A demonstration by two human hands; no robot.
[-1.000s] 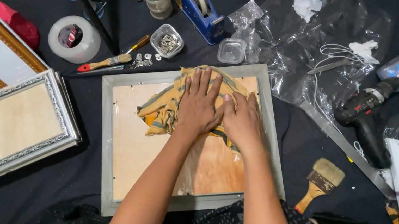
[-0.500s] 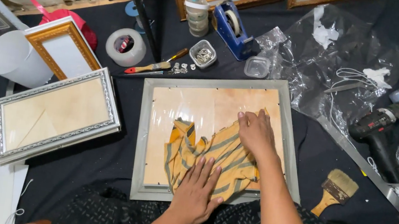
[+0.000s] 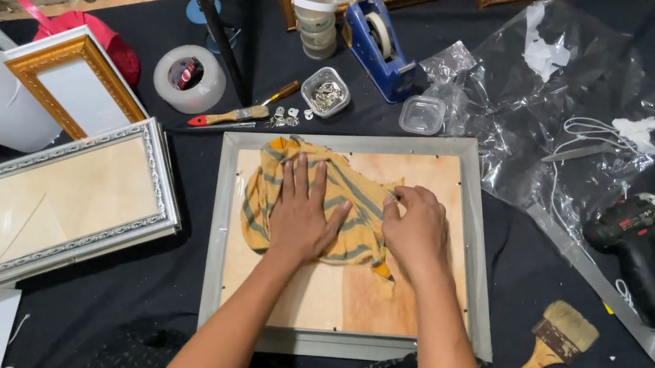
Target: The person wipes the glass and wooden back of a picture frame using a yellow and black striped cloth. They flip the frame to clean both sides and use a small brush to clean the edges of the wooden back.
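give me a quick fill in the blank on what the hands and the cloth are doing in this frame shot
1. The left hand presses flat on a yellow striped ____.
2. The cloth lies inside the grey ____.
3. The right hand rests at the cloth's ____ edge.
4. The wooden-handled brush lies on the frame's ____ side.

Missing words: cloth; frame; right; right

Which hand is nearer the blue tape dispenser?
Right. The right hand lies below the blue tape dispenser, on the cloth's right edge; the left hand presses the cloth further left.
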